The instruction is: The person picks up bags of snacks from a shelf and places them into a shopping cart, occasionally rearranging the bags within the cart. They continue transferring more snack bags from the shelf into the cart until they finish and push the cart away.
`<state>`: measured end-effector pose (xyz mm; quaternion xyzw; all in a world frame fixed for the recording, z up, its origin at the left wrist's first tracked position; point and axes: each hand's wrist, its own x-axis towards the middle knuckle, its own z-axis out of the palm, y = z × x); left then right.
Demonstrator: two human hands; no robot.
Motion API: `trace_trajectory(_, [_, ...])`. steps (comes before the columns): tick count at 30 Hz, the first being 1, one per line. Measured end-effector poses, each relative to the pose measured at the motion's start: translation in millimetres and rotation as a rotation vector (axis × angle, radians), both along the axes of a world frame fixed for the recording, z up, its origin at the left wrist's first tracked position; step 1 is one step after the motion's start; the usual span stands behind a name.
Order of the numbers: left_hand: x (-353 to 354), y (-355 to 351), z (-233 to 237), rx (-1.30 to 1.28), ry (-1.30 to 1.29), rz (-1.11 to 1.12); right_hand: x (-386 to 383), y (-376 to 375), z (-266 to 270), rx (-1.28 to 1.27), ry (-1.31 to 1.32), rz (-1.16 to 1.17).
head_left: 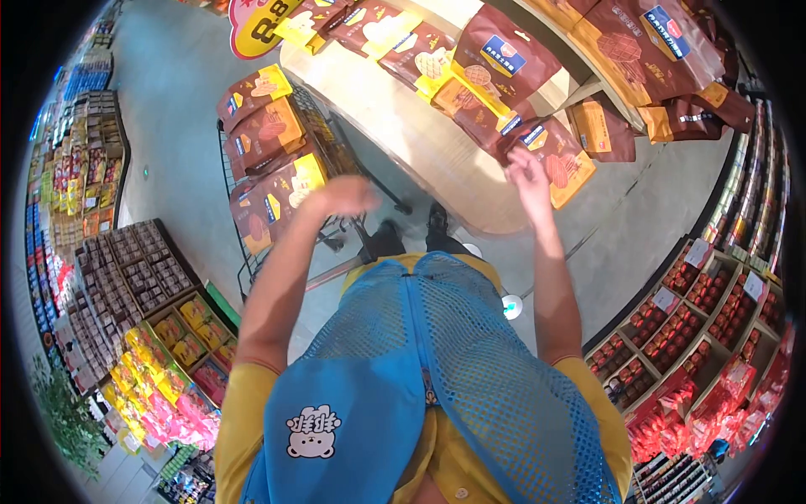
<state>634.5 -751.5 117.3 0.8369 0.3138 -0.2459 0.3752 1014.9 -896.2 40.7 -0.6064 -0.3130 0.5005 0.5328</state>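
My right hand (pixel 527 175) is at the near edge of a brown and orange snack bag (pixel 561 160), which lies at the rounded end of a wooden display table (pixel 478 197). Its fingers are partly bent and apart, with nothing visible between them. Over the right side of a black wire shopping cart (pixel 228 181) is my left hand (pixel 348 195), blurred by motion, its fingers hard to make out. Beside it in the cart lies a brown bag with a yellow corner (pixel 273 202). Two more brown bags (pixel 264 134) lie behind that one.
More brown bags (pixel 495 63) stand in a row on the table, below a raised wooden shelf (pixel 617 101). A yellow and pink price sign (pixel 260 27) hangs at the top. Stocked shelves (pixel 134 269) line the left, and bins of red packs (pixel 688 319) stand at the right.
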Motion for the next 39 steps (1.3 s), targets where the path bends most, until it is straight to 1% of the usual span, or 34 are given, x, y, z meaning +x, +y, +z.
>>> trace_trajectory(1, [27.1, 22.1, 3.9, 0.075, -0.027, 0.08, 4.5, 15.5, 6.9, 0.048, -0.02, -0.105])
trace_trajectory(2, [59.9, 42.9, 26.4, 0.064, -0.104, 0.13, 9.5, 29.0, 14.5, 0.048, -0.022, -0.099])
trace_trajectory(3, [87.2, 62.0, 24.8, 0.164, -0.217, 0.199, 13.2, 40.5, 23.4, 0.026, -0.063, -0.112])
trace_trajectory(4, [108.3, 92.4, -6.2, 0.025, -0.321, 0.344, 14.8, 48.1, 34.7, 0.0, -0.103, -0.125])
trace_trajectory(5, [135.7, 106.6, 18.3, -0.081, -0.273, 0.41, 12.9, 53.9, 52.8, -0.014, -0.068, -0.122])
trace_trajectory(6, [153.8, 114.2, 28.7, -0.172, -0.357, 0.516, 14.0, 57.5, 53.0, -0.019, -0.071, -0.117])
trace_trajectory(7, [170.4, 131.5, 14.7, -0.161, -0.367, 0.601, 16.1, 63.2, 51.5, -0.02, -0.096, -0.126])
trace_trajectory(8, [185.7, 148.0, -5.0, 0.091, -0.379, 0.586, 17.3, 68.3, 51.7, -0.019, -0.121, -0.134])
trace_trajectory(10, [209.4, 157.4, 7.5, 0.063, -0.43, 0.641, 15.7, 74.9, 55.3, -0.028, -0.101, -0.134])
trace_trajectory(11, [220.1, 159.7, 10.9, 0.069, -0.522, 0.673, 15.2, 77.7, 54.6, -0.034, -0.08, -0.142])
trace_trajectory(12, [228.3, 163.7, 6.7, 0.075, -0.614, 0.703, 15.0, 79.7, 53.0, -0.041, -0.061, -0.152])
trace_trajectory(16, [242.7, 174.5, -10.1, 0.056, -0.637, 0.724, 14.0, 88.9, 38.4, -0.005, -0.062, -0.112])
trace_trajectory(18, [240.1, 171.3, -20.9, 0.09, -0.74, 0.709, 12.1, 93.4, 29.6, 0.082, -0.066, -0.108])
trace_trajectory(19, [233.4, 163.1, -11.8, 0.037, -0.639, 0.738, 12.5, 93.1, 21.9, 0.083, -0.069, -0.096])
trace_trajectory(20, [227.0, 152.1, -2.3, 0.081, -0.592, 0.716, 13.1, 91.1, 16.0, 0.15, -0.027, -0.122])
trace_trajectory(21, [228.9, 157.3, -38.0, 0.046, -0.701, 0.697, 10.6, 91.9, 14.0, 0.214, 0.019, -0.139])
trace_trajectory(22, [218.8, 129.5, -4.7, 0.138, -0.62, 0.732, 2.8, 88.1, 25.0, 0.183, -0.014, -0.162])
trace_trajectory(23, [211.6, 112.6, -5.1, 0.193, -0.676, 0.708, -1.6, 83.6, 27.7, 0.163, -0.008, -0.189])
trace_trajectory(24, [199.0, 94.1, 2.2, 0.177, -0.782, 0.712, -3.6, 77.5, 26.6, 0.199, -0.046, -0.143])
trace_trajectory(25, [181.7, 72.1, 22.5, 0.251, -0.836, 0.711, -11.5, 72.0, 30.7, 0.197, -0.064, -0.139])
trace_trajectory(26, [160.5, 52.4, 45.2, 0.294, -0.902, 0.703, -24.5, 67.7, 39.9, 0.144, -0.005, -0.172])
trace_trajectory(28, [110.9, 21.6, 75.6, 0.421, -1.035, 0.763, -70.5, 66.3, 83.0, 0.188, -0.017, -0.138])
trace_trajectory(29, [82.2, 11.1, 85.7, 0.508, -1.121, 0.782, -87.6, 69.9, 91.5, 0.186, -0.018, -0.113])
trace_trajectory(30, [50.2, -1.9, 99.1, 0.423, -1.069, 0.899, -103.9, 74.7, 98.3, 0.237, -0.051, -0.009])
trace_trajectory(31, [14.8, -9.3, 105.9, 0.411, -1.041, 0.945, -121.9, 79.5, 102.4, 0.29, -0.082, 0.097])
trace_trajectory(32, [-18.6, -18.9, 109.6, 0.497, -1.005, 1.01, -142.0, 84.8, 98.1, 0.274, -0.081, 0.146])
trace_trajectory(33, [-56.4, -25.4, 103.7, 0.626, -0.924, 1.026, -169.8, 91.6, 108.7, 0.22, -0.143, 0.249])
trace_trajectory(34, [-90.3, -36.8, 114.8, 0.493, -0.798, 1.203, -203.5, 98.6, 126.1, 0.168, -0.209, 0.347])
trace_trajectory(35, [-122.5, -46.0, 104.7, 0.593, -0.787, 1.27, -240.5, 104.0, 141.3, 0.063, -0.152, 0.417])
trace_trajectory(36, [-154.1, -54.7, 95.3, 0.625, -0.8, 1.323, -277.4, 107.1, 149.0, -0.048, -0.097, 0.482])
trace_trajectory(37, [-179.0, -64.8, 94.9, 0.549, -0.77, 1.452, -308.3, 112.0, 136.6, 0.035, -0.102, 0.579])
trace_trajectory(38, [-211.2, -69.2, 63.5, 0.702, -0.788, 1.49, -336.9, 117.9, 122.9, 0.116, -0.108, 0.673])
trace_trajectory(39, [-231.8, -76.3, 72.0, 0.614, -0.839, 1.545, -366.6, 121.5, 123.1, 0.094, -0.178, 0.727])
